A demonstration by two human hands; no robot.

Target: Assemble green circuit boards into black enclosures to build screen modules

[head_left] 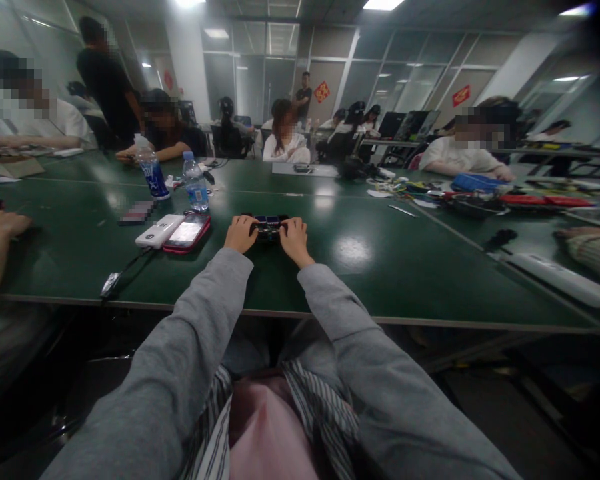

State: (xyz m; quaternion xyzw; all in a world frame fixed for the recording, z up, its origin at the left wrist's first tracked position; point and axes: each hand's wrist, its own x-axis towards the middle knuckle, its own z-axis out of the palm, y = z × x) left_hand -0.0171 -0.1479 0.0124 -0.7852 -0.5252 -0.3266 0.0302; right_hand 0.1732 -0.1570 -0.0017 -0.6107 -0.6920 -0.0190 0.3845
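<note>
Left hand [240, 235] and right hand [295, 239], fingers curled, are gripping opposite ends of small dark device [269, 227], which is lying unlifted on green table [380, 267]; red-cased phone [187, 233] and white power bank [159, 231] are lying just left of device, water bottles [196, 181] standing beyond.

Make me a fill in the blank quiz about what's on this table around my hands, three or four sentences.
The left hand and right hand grip a small dark device on a ____ table.
The phone left of the hands has a ____ case.
The power bank beside that phone is ____.
Behind the phone stand ____ water bottles.
Missing words: green; red; white; two.
</note>
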